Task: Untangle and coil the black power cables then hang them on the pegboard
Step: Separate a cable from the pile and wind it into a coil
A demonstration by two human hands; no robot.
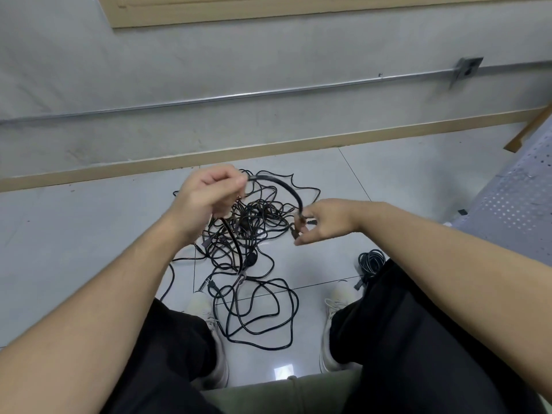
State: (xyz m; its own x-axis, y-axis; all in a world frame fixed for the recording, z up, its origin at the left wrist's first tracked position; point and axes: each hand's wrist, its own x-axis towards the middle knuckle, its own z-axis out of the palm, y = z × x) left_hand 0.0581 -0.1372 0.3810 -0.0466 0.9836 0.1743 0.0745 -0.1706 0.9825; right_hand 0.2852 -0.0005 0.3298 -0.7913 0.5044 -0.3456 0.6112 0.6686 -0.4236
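The left hand [209,194] is curling its fingers round one black cable [283,186] and holding it up, while the right hand [324,221] is pinching the same strand near its end, at about three o'clock from the left. Between the two, the cable is arching in a raised bow above the tangle [248,231]. Whether the right fingers are closing on a plug or only on the cord is too blurred to tell.

Both forearms are reaching forward and slightly inward from the seated person's knees, wrists lifted, the left hand sitting higher and farther out than the right.

The tangle of black power cables is lying on the tiled floor [89,234] between the shoes, sprawling toward six o'clock in loose loops [263,312]. A small coiled bundle [371,261] is resting at four o'clock from the heap, beside the right leg. A perforated grey panel [513,204], possibly the pegboard, is showing at the three o'clock edge.

The step in hand appears to be untangling: freeing one cord from the heap. The next move probably calls for drawing this strand clear through the crossings without tightening the knots, then looping it.
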